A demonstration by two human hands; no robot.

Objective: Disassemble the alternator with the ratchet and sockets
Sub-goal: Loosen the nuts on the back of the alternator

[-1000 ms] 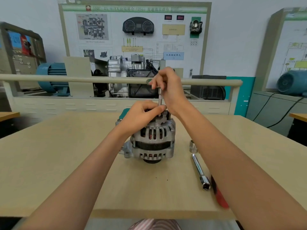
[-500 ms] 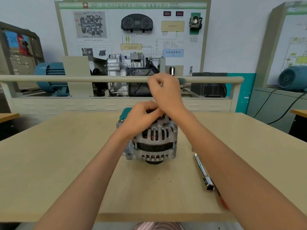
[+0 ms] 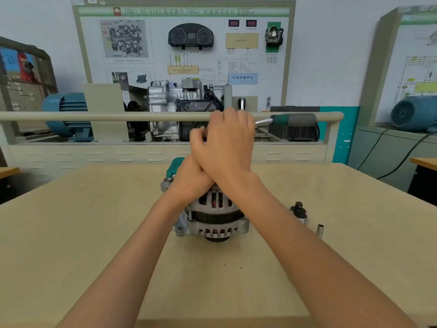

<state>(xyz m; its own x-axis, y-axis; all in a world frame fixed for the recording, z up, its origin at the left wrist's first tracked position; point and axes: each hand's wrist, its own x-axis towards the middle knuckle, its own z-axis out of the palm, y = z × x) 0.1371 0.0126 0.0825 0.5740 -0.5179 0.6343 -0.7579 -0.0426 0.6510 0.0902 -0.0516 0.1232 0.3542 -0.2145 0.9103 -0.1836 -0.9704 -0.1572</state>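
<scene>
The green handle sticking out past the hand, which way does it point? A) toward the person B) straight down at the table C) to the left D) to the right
D: the green handle sticks out to the right of the right hand, about level, above the alternator.

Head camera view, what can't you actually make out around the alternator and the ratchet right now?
- Head view: the ratchet's head and socket, hidden behind the right hand.
- The alternator's top fastener, covered by both hands.
- The left hand's fingers, under the right wrist; what they hold is unclear.
- The ratchet handle is motion-blurred.
- The small socket is too small to read.
</scene>
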